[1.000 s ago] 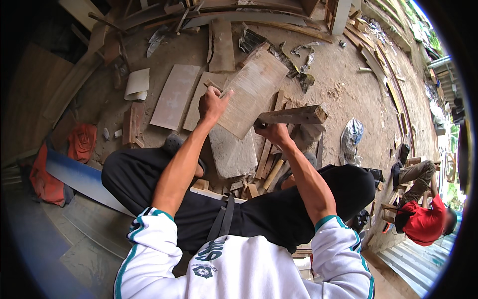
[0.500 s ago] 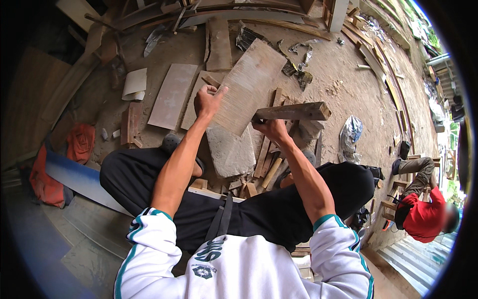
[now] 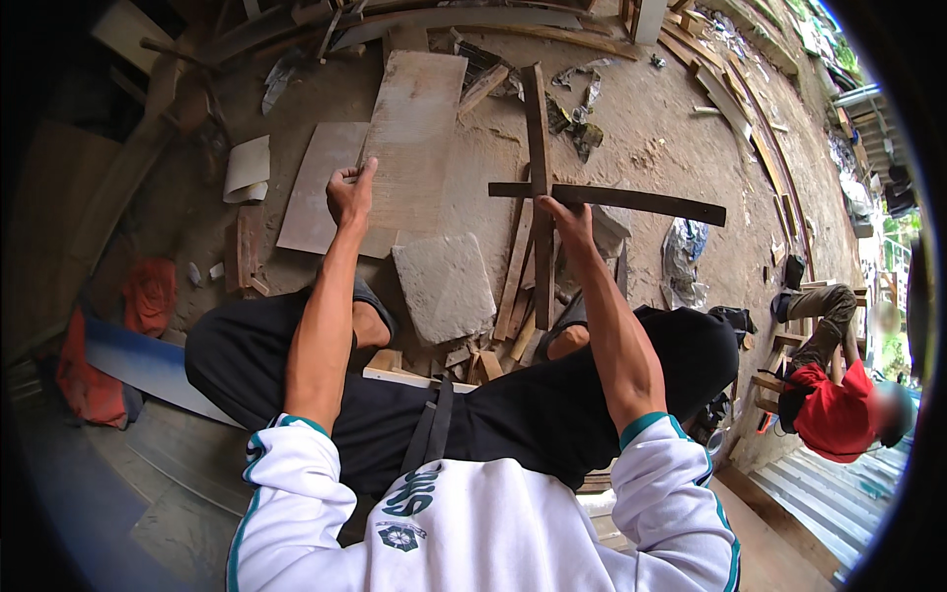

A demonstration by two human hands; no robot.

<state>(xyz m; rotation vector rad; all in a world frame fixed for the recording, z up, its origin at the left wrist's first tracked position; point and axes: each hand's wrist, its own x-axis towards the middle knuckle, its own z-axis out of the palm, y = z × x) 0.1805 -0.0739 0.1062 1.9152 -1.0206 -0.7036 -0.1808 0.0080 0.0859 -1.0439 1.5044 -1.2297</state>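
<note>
My left hand (image 3: 350,197) is closed on the left edge of a thin pale wooden board (image 3: 414,128), thumb on top. The board extends away from me over a greyish panel (image 3: 326,187). To its right, my right hand (image 3: 569,217) grips a cross-shaped wooden piece where its two bars meet. One bar (image 3: 538,128) points away from me; the darker, slightly curved bar (image 3: 646,200) runs sideways. My palm and fingers hide part of the joint. Between my feet rests a rough grey stone block (image 3: 444,286), below the board's near end.
Wood offcuts (image 3: 488,367) lie near my feet, with crumpled plastic (image 3: 683,261) on the right. Long strips (image 3: 735,109) line the far right ground. A person in red (image 3: 834,409) sits at the right. Orange cloth (image 3: 148,296) lies at the left.
The board has swung from a rightward slant to nearly straight ahead and shifted left with my left hand. My right hand has turned the wooden piece, so both crossed bars now show.
</note>
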